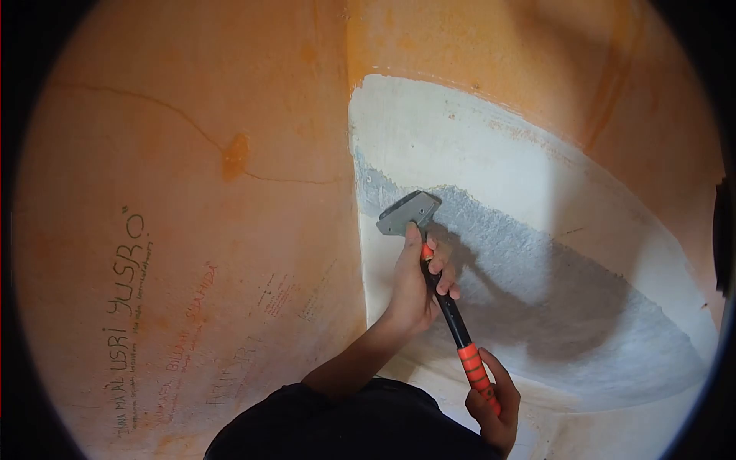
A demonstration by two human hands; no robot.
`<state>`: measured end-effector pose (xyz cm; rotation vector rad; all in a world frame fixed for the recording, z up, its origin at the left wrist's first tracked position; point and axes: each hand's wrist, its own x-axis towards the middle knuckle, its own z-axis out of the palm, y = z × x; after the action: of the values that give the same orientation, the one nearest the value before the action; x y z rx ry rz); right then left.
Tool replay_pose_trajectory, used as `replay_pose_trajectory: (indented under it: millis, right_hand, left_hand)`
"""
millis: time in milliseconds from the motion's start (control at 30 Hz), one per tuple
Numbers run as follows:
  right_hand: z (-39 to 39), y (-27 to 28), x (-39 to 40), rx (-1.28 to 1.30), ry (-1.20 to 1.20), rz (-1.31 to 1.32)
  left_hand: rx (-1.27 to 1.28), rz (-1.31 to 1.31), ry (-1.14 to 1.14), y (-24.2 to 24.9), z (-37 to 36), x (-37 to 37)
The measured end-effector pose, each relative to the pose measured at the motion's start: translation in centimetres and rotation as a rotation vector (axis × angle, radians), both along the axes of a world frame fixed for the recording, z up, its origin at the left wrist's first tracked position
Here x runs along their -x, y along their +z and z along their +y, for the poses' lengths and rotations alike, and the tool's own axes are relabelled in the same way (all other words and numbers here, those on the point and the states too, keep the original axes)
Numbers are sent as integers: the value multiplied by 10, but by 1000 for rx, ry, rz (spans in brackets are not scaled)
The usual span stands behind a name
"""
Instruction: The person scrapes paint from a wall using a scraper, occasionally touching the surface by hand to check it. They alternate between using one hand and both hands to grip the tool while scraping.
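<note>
Scraper (408,215) sits at the grey patch (506,245), left hand (411,287) pinching its neck, seemingly to steer it, right hand (504,424) closed round the handle end (473,366), seemingly for push.

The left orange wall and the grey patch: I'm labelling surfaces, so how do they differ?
The left orange wall carries handwriting and a thin crack; the grey patch shows no writing. The wall looks fairly smooth, the patch rough with a ragged upper edge. Both are uneven in tone.
</note>
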<state>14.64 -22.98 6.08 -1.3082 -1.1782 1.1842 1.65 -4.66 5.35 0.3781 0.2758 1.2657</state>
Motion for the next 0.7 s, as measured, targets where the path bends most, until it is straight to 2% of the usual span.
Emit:
replay_pose_trajectory:
  millis: [200, 367, 467, 533, 633, 700]
  right_hand:
    - [2, 40, 0, 18, 43, 143]
    - [10, 41, 2, -30, 29, 117]
    - [12, 44, -2, -80, 58, 140]
    - [7, 43, -6, -27, 74, 173]
    - [7, 44, -7, -32, 76, 184]
    - [9, 46, -6, -38, 98, 189]
  left_hand:
    - [83, 22, 126, 11, 1, -7]
    - [143, 2, 141, 17, 1, -7]
    - [69, -78, 175, 17, 3, -7]
    - [174, 35, 149, 24, -3, -9]
    - [68, -86, 184, 19, 8, -1]
    - [59, -45, 202, 20, 3, -3]
